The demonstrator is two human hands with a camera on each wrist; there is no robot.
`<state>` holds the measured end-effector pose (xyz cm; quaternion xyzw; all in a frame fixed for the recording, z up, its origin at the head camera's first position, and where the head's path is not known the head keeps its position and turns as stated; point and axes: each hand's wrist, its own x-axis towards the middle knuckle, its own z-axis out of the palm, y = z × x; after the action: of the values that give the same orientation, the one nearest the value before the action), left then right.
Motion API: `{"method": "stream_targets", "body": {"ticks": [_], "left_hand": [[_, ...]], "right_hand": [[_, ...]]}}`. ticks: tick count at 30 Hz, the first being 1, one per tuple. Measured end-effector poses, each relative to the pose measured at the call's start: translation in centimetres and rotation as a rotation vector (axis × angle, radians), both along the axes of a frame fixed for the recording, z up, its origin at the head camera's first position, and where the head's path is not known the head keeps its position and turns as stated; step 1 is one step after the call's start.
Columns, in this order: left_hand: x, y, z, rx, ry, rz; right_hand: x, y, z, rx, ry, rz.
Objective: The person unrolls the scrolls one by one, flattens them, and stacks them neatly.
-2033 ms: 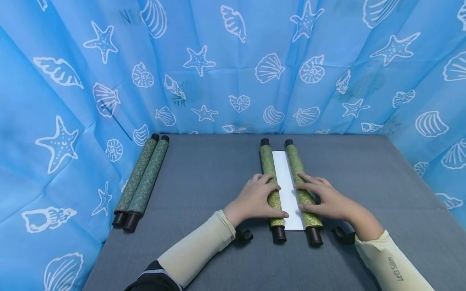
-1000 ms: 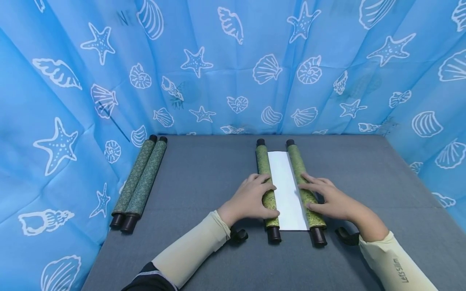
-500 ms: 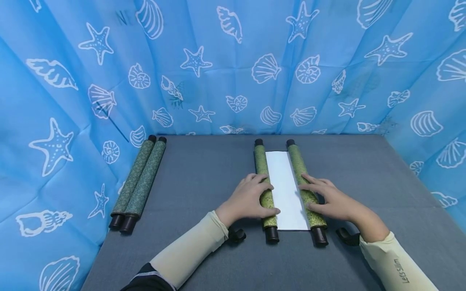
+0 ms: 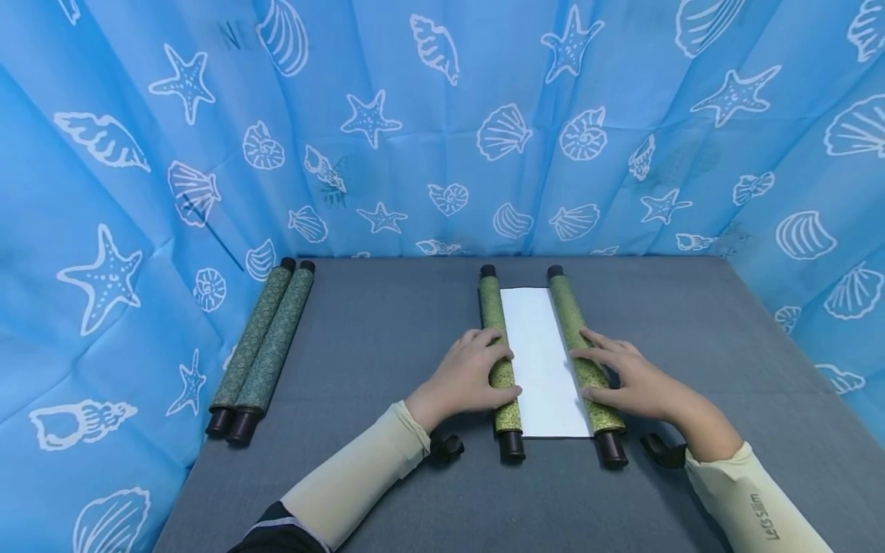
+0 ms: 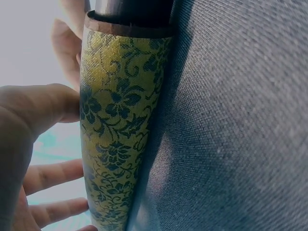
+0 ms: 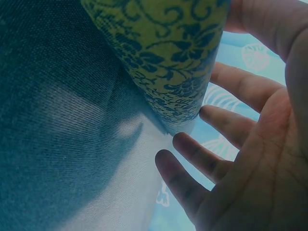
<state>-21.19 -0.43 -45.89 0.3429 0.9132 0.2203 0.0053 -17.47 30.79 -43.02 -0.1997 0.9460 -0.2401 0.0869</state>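
Observation:
A scroll with yellow-green floral brocade rolls lies partly unrolled, with a white sheet (image 4: 546,361) between its left roll (image 4: 490,307) and right roll (image 4: 567,307). My left hand (image 4: 466,380) holds the left roll from above, fingers bent across it and thumb on its inner side; the left wrist view shows thumb and fingertips against the brocade (image 5: 118,130). Over the right roll lies my right hand (image 4: 632,380), its fingers bent across the brocade. In the right wrist view some of its fingertips touch the cloth (image 6: 175,53), while others stand apart from it.
Two rolled scrolls, one grey-green (image 4: 252,338) and one teal-green (image 4: 276,338), lie side by side at the grey table's (image 4: 387,330) left edge. Behind the table hangs a blue curtain (image 4: 415,153) printed with shells. Black straps (image 4: 448,448) hang at both wrists.
The left roll has moved left under my left hand, and the right roll has shifted slightly right with my right hand. The white strip between them has become wider.

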Motion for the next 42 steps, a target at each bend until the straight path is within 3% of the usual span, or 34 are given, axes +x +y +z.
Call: {"method": "stream_targets", "body": {"ticks": [13, 42], "left_hand": [[0.3, -0.5, 0.3, 0.018, -0.054, -0.006], [0.2, -2.0, 0.1, -0.004, -0.004, 0.008]], "right_hand": [[0.1, 0.2, 0.1, -0.010, -0.015, 0.014], [0.1, 1.1, 0.5, -0.008, -0.018, -0.001]]}}
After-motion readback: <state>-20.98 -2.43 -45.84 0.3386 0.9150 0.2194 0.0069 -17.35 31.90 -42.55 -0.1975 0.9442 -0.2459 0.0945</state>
